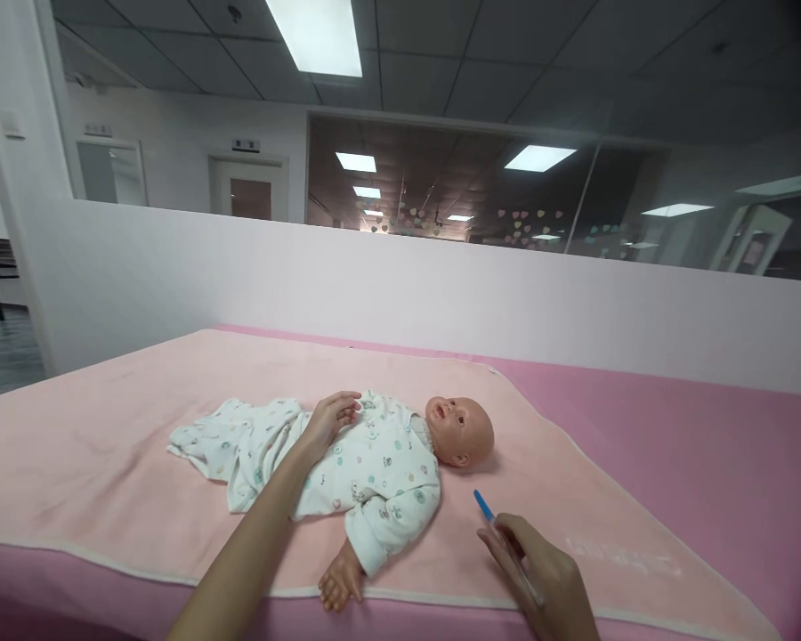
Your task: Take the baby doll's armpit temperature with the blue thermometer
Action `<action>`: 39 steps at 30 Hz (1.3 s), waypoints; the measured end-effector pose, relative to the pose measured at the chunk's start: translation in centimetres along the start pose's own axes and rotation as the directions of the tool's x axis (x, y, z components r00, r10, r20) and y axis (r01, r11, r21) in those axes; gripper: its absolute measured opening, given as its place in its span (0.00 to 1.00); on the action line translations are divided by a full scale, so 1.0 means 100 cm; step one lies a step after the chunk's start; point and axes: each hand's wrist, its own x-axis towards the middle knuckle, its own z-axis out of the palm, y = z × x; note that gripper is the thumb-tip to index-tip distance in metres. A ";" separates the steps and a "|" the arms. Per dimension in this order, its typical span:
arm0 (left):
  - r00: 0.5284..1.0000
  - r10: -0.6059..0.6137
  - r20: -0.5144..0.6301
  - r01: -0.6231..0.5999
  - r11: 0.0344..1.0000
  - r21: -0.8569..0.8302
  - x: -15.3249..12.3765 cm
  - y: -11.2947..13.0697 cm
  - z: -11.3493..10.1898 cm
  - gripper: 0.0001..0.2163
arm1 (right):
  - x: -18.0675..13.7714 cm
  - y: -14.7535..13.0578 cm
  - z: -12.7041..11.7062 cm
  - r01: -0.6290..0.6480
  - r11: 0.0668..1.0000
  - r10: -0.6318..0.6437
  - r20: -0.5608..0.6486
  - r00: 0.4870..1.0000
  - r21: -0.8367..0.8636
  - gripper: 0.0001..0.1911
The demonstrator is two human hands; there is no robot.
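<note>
Lying face-up, a bald baby doll (380, 463) in white, patterned cloth clothes (254, 441) spreads one arm (397, 516) over a peach blanket (140, 383) with pale edging. On the doll's torso rests the left hand (332, 420); whether its grip pinches cloth, I cannot tell. Nearer than the doll's head (465, 432), the right hand's (540, 570) grip pinches a slim, clear stick with a blue tip (484, 505). Beyond the doll stands a white wall (387, 289).
</note>
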 end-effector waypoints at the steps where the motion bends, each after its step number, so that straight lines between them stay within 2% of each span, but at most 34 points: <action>1: 1.000 0.010 0.014 -0.010 1.000 0.024 -0.001 0.000 0.000 0.09 | -0.002 0.011 0.000 -0.028 0.998 0.029 0.028 0.999 -0.048 0.12; 6: 0.999 0.017 0.051 -0.023 0.993 0.112 -0.004 0.002 0.002 0.10 | -0.001 0.047 0.005 -0.070 0.973 0.088 0.073 0.993 -0.219 0.13; 11: 0.999 0.008 0.038 -0.013 0.992 0.129 -0.004 0.002 0.002 0.10 | 0.008 0.040 0.007 -0.072 0.973 0.122 0.222 0.967 -0.220 0.17; 15: 0.999 0.017 0.049 -0.023 0.992 0.122 -0.003 0.001 0.001 0.10 | 0.007 0.036 0.010 -0.105 0.970 0.160 0.248 0.956 -0.219 0.17; 17: 0.999 0.022 0.049 -0.028 0.992 0.121 -0.003 0.000 0.001 0.10 | 0.006 0.034 0.012 -0.108 0.966 0.160 0.218 0.963 -0.233 0.17; 19: 0.998 0.028 0.049 -0.034 0.992 0.118 -0.002 0.000 0.001 0.09 | 0.009 0.026 0.012 -0.120 0.962 0.153 0.118 0.981 -0.244 0.17; 22: 0.999 0.024 0.047 -0.029 0.993 0.115 -0.002 0.001 0.002 0.09 | 0.030 -0.006 0.009 -0.158 0.977 0.144 -0.105 0.984 -0.145 0.15; 23: 0.999 0.021 0.044 -0.026 0.993 0.115 -0.003 0.001 0.002 0.09 | 0.042 -0.020 0.010 -0.141 0.988 0.131 -0.138 0.982 -0.064 0.13; 25: 0.999 0.016 0.037 -0.020 0.993 0.113 -0.003 0.002 0.002 0.10 | 0.071 -0.047 0.016 -0.083 0.994 0.088 -0.080 0.993 0.069 0.12; 28: 0.999 0.021 0.028 -0.023 0.994 0.106 -0.004 0.003 0.003 0.10 | 0.112 -0.070 0.044 0.021 0.996 -0.020 -0.011 1.000 0.088 0.13; 31: 0.999 0.024 0.026 -0.027 0.993 0.116 -0.004 0.003 0.003 0.10 | 0.132 -0.068 0.082 0.081 0.991 -0.085 0.029 0.996 0.110 0.14; 34: 0.999 0.023 0.028 -0.026 0.991 0.129 -0.003 0.002 0.002 0.10 | 0.129 -0.057 0.109 0.113 0.986 -0.107 -0.050 0.993 0.122 0.13; 37: 0.999 0.026 0.036 -0.031 0.992 0.124 -0.002 0.000 0.001 0.10 | 0.120 -0.050 0.118 0.116 0.979 -0.090 -0.157 0.983 0.166 0.13; 39: 0.999 0.031 0.042 -0.036 0.992 0.117 -0.002 0.000 0.001 0.10 | 0.116 -0.049 0.118 0.103 0.976 -0.067 -0.186 0.980 0.192 0.13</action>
